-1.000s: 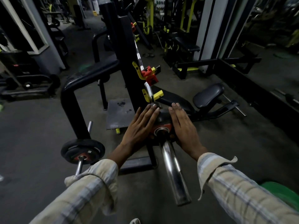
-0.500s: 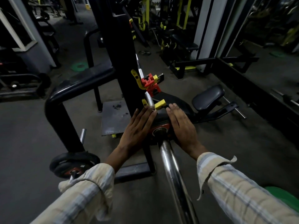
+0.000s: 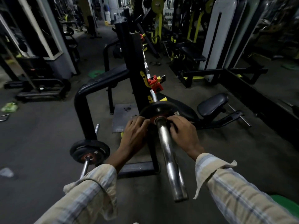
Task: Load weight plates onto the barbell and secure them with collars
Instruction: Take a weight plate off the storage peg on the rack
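A black weight plate (image 3: 159, 106) with a red hub sits on the chrome barbell sleeve (image 3: 168, 160), which points toward me from the rack. My left hand (image 3: 134, 135) grips the plate's left side and my right hand (image 3: 183, 133) its right side. The fingers of both hands are curled against its face, fingertips hidden. A red collar (image 3: 154, 83) is clamped on the bar farther in, beside the yellow rack hook (image 3: 144, 78). The sleeve end nearest me is bare.
The black rack upright (image 3: 134, 65) stands just left of the bar. A second black plate (image 3: 89, 151) sits on a low storage peg at lower left. A padded seat (image 3: 212, 104) lies right of the bar, a green plate (image 3: 286, 206) at bottom right.
Both hands lay flat with straight fingers on the plate earlier; now their fingers are curled on it. The view has tilted up and the sleeve's free end shows.
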